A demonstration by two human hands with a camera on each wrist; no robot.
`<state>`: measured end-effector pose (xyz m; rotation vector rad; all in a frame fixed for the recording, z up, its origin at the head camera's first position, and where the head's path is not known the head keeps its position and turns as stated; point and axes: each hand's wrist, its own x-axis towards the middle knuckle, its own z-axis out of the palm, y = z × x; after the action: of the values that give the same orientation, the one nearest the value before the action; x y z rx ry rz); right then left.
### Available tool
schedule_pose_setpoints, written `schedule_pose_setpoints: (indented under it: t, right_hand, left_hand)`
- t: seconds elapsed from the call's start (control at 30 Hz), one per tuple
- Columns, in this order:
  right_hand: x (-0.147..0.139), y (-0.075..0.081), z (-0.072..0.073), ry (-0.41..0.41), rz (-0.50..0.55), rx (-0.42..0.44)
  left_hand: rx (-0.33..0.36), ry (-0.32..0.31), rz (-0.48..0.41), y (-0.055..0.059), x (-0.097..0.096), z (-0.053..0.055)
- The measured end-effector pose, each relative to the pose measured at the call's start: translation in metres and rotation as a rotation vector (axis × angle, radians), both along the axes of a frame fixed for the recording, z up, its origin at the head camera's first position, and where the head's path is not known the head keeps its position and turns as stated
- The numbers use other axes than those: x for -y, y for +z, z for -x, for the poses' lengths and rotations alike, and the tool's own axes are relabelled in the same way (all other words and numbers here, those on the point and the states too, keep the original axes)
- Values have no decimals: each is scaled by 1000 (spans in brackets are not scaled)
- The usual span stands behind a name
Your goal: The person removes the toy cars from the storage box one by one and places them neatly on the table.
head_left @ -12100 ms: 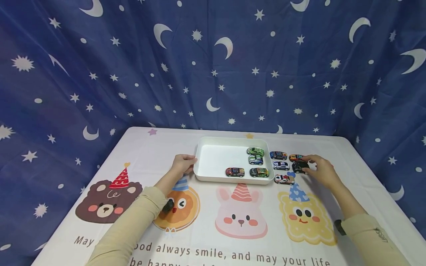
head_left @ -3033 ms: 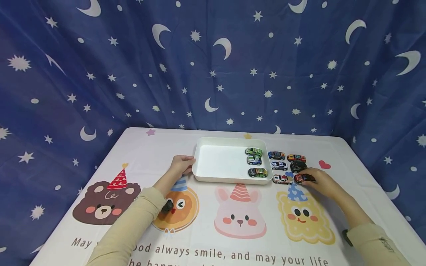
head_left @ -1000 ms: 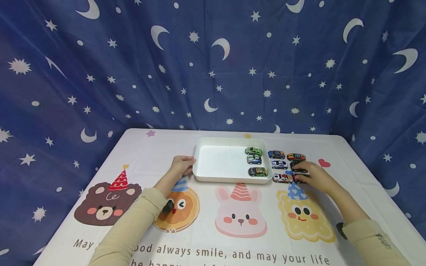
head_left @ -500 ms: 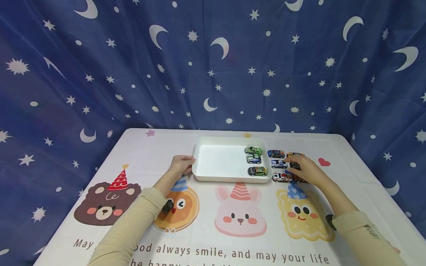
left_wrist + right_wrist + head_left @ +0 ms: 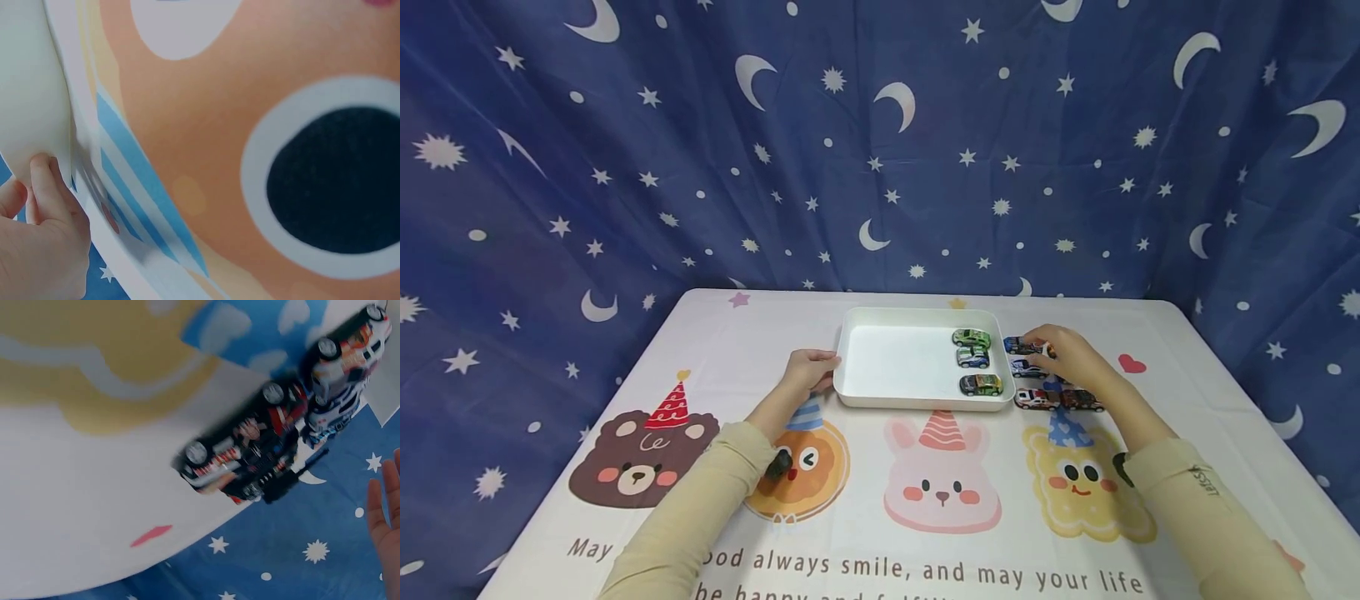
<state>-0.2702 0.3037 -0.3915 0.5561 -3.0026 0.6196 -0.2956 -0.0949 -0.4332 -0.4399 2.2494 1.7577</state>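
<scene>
At the left end of the shallow white tray [image 5: 895, 404], my left hand [image 5: 808, 372] pinches its wall between thumb and fingers, as the left wrist view shows of the tray wall [image 5: 31, 94]. My right hand [image 5: 1067, 354] is over the toy cars right of the tray. Its fingers reach toward the blue toy car [image 5: 1018, 344] and the white-and-blue toy car [image 5: 1027, 368]. In the right wrist view the hand's fingers [image 5: 376, 509] are extended. It hides most of the orange and black cars. A white-and-red car [image 5: 1037, 399] and a dark red car [image 5: 1082, 400] sit nearer me.
Inside the tray's right end stand a lime green car [image 5: 972, 338], a white-blue-green car [image 5: 973, 357] and a dark green car [image 5: 981, 385]. A white cloth with cartoon prints [image 5: 942, 500] covers the table. Behind hangs a blue star-and-moon curtain [image 5: 820, 167].
The dark red car, in the tray 12 seconds ago, now stands beside the white-and-red car. My right hand has let it go and moved left and away from me across the cars. My left hand stays put.
</scene>
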Motion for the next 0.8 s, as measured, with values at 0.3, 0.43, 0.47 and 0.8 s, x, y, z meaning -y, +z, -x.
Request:
schedule_pose_setpoints:
  t: [0.3,0.43,0.47,0.8]
  right_hand:
    - [8,11,24,26,-27,24]
    - [13,12,32,22,-28,41]
    - [14,13,35,25,-32,42]
    - [34,15,56,32,-40,103]
  left_hand:
    - [13,5,17,2,0,0]
    - [13,12,6,1,0,0]
    - [10,12,-1,1,0,0]
    - [23,17,17,-2,0,1]
